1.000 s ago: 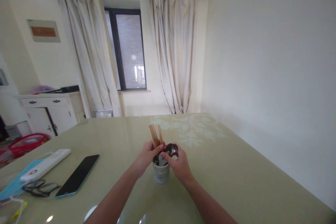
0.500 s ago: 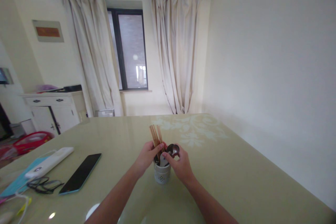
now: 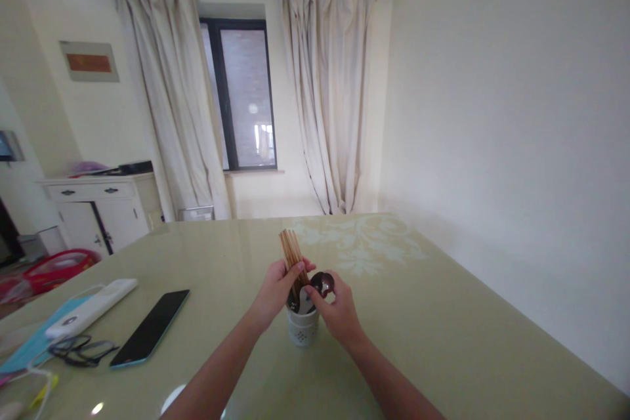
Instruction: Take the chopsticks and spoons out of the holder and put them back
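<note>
A white utensil holder (image 3: 302, 329) with small pierced holes stands upright on the table (image 3: 236, 256). My left hand (image 3: 277, 285) is closed around a bundle of wooden chopsticks (image 3: 290, 246), whose upper ends lean left above the holder; their lower ends are hidden inside it. Over the holder's right side, my right hand (image 3: 337, 305) grips dark, shiny spoons (image 3: 322, 283), with the bowls showing beside the fingers. A pale utensil and another dark one show in the holder's mouth between both hands.
To the left lie a phone (image 3: 150, 328), folded glasses (image 3: 81, 350), a white power strip or similar long device (image 3: 93, 307), a blue mask-like sheet (image 3: 42, 335) and a cable. A white round thing (image 3: 173, 398) is partly behind my left forearm. The wall borders the table's right.
The chopsticks have drawn together into a tighter bundle in my left hand. My right hand stays at the spoons, and the holder stays in place.
</note>
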Demonstrator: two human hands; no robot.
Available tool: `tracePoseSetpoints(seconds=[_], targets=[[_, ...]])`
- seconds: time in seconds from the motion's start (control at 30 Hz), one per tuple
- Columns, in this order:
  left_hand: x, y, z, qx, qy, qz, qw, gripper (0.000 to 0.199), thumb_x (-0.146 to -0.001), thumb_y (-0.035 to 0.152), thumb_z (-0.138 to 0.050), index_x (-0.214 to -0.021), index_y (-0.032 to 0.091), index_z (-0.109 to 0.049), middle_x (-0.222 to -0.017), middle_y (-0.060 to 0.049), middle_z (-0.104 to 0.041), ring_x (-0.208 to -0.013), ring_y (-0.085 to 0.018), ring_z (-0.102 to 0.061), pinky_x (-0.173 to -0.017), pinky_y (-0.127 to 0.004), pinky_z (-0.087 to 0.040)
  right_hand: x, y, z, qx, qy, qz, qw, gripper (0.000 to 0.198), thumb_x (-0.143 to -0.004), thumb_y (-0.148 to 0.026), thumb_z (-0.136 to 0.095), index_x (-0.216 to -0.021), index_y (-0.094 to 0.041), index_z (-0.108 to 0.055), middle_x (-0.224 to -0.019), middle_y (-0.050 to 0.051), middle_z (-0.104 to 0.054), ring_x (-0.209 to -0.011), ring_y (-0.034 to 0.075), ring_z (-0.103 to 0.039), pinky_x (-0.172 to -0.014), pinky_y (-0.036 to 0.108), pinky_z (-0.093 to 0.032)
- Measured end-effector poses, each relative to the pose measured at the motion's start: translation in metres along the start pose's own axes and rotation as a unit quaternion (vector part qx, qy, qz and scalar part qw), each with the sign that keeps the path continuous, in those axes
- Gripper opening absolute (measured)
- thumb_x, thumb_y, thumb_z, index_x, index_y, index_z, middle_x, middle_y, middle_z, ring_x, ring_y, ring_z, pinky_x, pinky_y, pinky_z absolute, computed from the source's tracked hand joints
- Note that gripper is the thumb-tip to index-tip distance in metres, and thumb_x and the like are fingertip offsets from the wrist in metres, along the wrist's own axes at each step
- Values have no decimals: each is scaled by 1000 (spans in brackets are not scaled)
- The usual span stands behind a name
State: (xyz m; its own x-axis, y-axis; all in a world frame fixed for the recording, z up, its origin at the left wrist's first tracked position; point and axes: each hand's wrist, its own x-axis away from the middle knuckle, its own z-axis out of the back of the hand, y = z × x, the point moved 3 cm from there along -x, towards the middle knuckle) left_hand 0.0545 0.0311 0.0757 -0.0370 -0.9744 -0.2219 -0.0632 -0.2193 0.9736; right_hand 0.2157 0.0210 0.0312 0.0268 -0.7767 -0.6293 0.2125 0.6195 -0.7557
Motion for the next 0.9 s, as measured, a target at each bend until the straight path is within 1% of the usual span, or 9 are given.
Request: tracePoseSetpoints(seconds=[0.13,0.23,0.3,0.4,0.47,0.57,0.67,0.8,0.9], targets=[[1,28,1,-7,43,-58,997,63,-75,73,-80,-99,16,-74,-109,-16,-83,-107,-32,-77,-98,-44,-60,0,2,-1,0,8,2,1000,19,-90,-39,-74,-86,-21,-68,-80,3,-70,-73,20,-64,-64,28,-51],[2,53,5,45,72,-92,992,61,-79,72,-78,-107,19,-69,-131,-16,-77,-109,-31,-77,-99,-47,-60,1,5,-1,4,8,-13,1000,18,-90,-38,-73,-90,-21,-68,-81,4,-71,-73,20,-65,-62,28,-50],[2,71,13,73,96,-126,985,57,-83,69,-77,-109,20,-66,-137,-15,-74,-114,-31,-76,-100,-47,-60,1,6,-1,6,6,-17,1000,18,-90,-38,-73,-92,-21,-68,-82,4,-72,-73,20,-65,-61,28,-50],[1,93,32,64,143,-186,970,53,-88,63,-75,-116,20,-65,-131,-14,-77,-115,-29,-76,-101,-47,-59,1,4,0,6,4,-17,1000,18,-90,-38,-73,-90,-21,-67,-79,4,-72,-71,19,-64,-61,27,-50],[-1,97,46,21,167,-198,966,57,-88,64,-75,-123,19,-64,-122,-13,-80,-112,-28,-76,-102,-48,-59,1,2,1,5,5,-15,1000,18,-90,-38,-73,-88,-21,-67,-78,3,-71,-70,19,-63,-61,27,-51],[-4,80,65,-42,191,-159,968,67,-83,72,-74,-123,19,-65,-112,-12,-82,-106,-29,-77,-98,-48,-60,0,-1,2,3,5,-11,1000,18,-90,-38,-73,-87,-21,-67,-78,4,-72,-71,20,-64,-63,28,-52],[-5,42,78,-51,196,-95,975,75,-74,80,-74,-117,19,-66,-108,-13,-82,-107,-32,-78,-93,-47,-61,-1,-1,2,12,6,-8,1000,19,-91,-39,-73,-87,-21,-69,-79,5,-72,-71,20,-64,-64,28,-53],[-2,-12,81,-59,195,-58,977,74,-70,81,-76,-110,19,-67,-104,-13,-83,-105,-32,-79,-96,-46,-59,0,-1,3,24,9,-7,1000,20,-90,-40,-74,-86,-21,-70,-75,4,-72,-68,20,-63,-63,29,-52],[2,-41,78,-57,183,-42,981,76,-68,82,-76,-109,19,-68,-99,-13,-83,-101,-33,-80,-94,-45,-59,0,-2,3,18,7,-22,1000,20,-89,-40,-74,-85,-21,-69,-75,3,-72,-69,20,-63,-61,28,-52]])
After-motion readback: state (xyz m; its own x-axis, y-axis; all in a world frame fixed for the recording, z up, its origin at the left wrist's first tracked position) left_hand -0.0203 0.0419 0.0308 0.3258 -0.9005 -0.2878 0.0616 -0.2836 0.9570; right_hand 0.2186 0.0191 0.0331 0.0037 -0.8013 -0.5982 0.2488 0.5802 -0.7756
